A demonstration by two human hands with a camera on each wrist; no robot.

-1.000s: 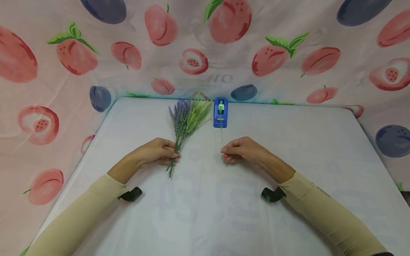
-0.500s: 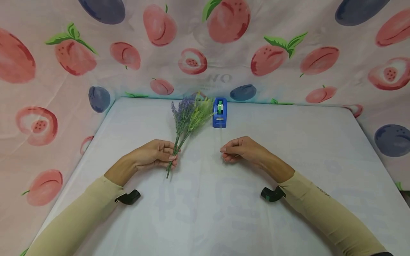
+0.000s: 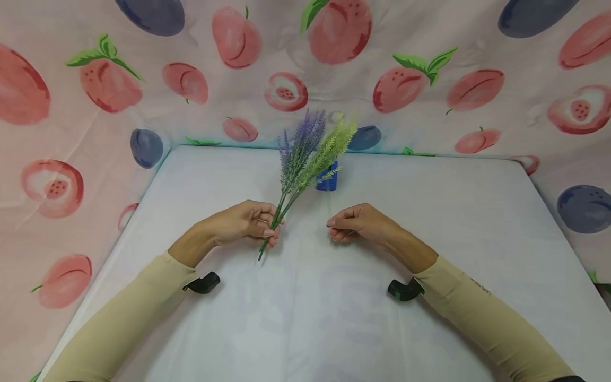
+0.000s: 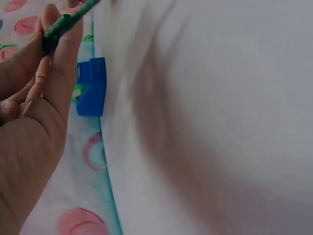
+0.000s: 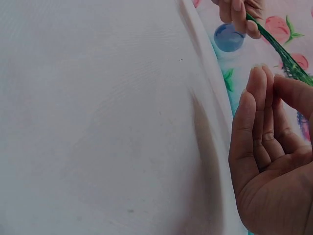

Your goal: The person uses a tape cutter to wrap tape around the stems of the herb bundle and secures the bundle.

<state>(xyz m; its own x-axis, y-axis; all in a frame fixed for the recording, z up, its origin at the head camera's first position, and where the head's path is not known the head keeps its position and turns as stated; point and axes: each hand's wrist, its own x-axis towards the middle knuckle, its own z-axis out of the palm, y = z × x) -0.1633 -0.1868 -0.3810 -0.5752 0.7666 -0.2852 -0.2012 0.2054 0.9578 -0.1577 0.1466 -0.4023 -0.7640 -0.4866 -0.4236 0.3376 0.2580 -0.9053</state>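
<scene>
My left hand [image 3: 241,222] pinches a bunch of artificial lavender [image 3: 299,168], purple and yellow-green, by its green stems, holding it tilted to the right above the table. Green stems [image 4: 58,33] show between thumb and fingers in the left wrist view. My right hand [image 3: 358,224] pinches thumb against forefinger at the end of a faint clear tape strip [image 3: 328,204]. The strip leads back to a blue tape dispenser [image 3: 326,184], largely hidden behind the flower heads. In the right wrist view, the right hand's other fingers [image 5: 242,142] are gently bent; the tape is not discernible there.
A white cloth covers the table [image 3: 429,201]. Behind it and on the left hangs a pink fruit-print curtain [image 3: 191,116], close to the dispenser. A black wrist mount [image 3: 202,284] sits under the left sleeve, another black mount [image 3: 404,290] under the right.
My left hand has lifted the lavender and moved it to the right, so the flower heads now overlap the dispenser and curtain. The right hand has stayed nearly still.
</scene>
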